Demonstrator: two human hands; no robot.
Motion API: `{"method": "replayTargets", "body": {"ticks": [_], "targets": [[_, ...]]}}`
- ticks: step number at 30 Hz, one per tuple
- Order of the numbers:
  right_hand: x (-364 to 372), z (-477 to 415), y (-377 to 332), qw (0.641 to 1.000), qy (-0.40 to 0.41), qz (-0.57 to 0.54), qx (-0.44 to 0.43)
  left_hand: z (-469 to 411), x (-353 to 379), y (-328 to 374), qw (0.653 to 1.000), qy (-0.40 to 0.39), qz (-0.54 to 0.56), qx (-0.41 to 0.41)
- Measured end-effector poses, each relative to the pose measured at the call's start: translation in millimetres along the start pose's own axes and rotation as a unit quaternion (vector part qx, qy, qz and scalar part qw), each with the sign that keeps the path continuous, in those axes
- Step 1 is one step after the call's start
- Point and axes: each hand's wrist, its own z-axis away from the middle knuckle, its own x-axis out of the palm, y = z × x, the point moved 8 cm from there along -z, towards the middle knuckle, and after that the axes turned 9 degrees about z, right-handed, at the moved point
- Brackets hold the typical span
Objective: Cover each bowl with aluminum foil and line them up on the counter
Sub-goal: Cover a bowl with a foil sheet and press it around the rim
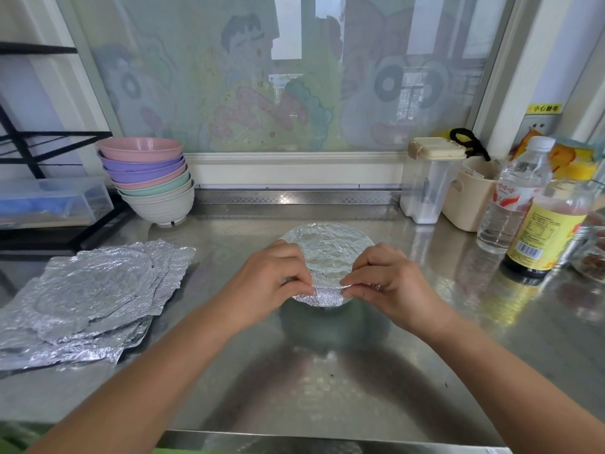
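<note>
A steel counter (327, 371) runs under a window (294, 77) pasted with faded cartoon film. Near the middle of the counter stands one covered bowl (327, 257), its top hidden under a crinkled sheet of foil (327, 296) that wraps down over the rim on the near side; the bowl's colour cannot be told.

Both hands are at that near edge. The left hand (271, 283) pinches the foil between thumb and forefinger just left of centre, the other fingers curled in above it. The right hand (386, 283) pinches the same edge just right of centre in the same way, knuckles bent. The two pinches sit close together, with a short strip of foil between them.

At the back left, a stack of bowls (154, 181) in pink, purple, green and cream stands bare, well apart from the covered one. In front of it, at the left, lies a loose pile of foil sheets (91, 290), wrinkled and overlapping. Behind these are a black rack (32, 142) and a clear plastic box (49, 201).

At the right stand a clear container (429, 181) with a beige lid, a beige tub (468, 198), a water bottle (514, 198) and a dark sauce bottle (550, 227) with a yellow label
</note>
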Motion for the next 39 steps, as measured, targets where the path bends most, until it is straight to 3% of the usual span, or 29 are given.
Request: {"method": "replayTargets", "body": {"ticks": [11, 18, 24, 31, 39], "targets": [[4, 4, -17, 1.000, -0.019, -0.005, -0.002, 9, 4, 12, 0.999, -0.023, -0.020, 0.026], [0, 4, -10, 1.000, -0.002, -0.027, 0.012, 12, -4, 3, 1.000, 0.012, -0.003, -0.007], [5, 4, -17, 1.000, -0.018, -0.015, -0.004, 5, 9, 16, 0.998, 0.012, -0.053, 0.030], [-2, 5, -9, 1.000, -0.017, -0.001, -0.002, 3, 9, 3, 1.000, 0.001, 0.018, -0.022], [3, 5, -16, 0.999, -0.014, -0.030, -0.004, -2, 22, 18, 1.000, -0.015, -0.007, 0.005]]}}
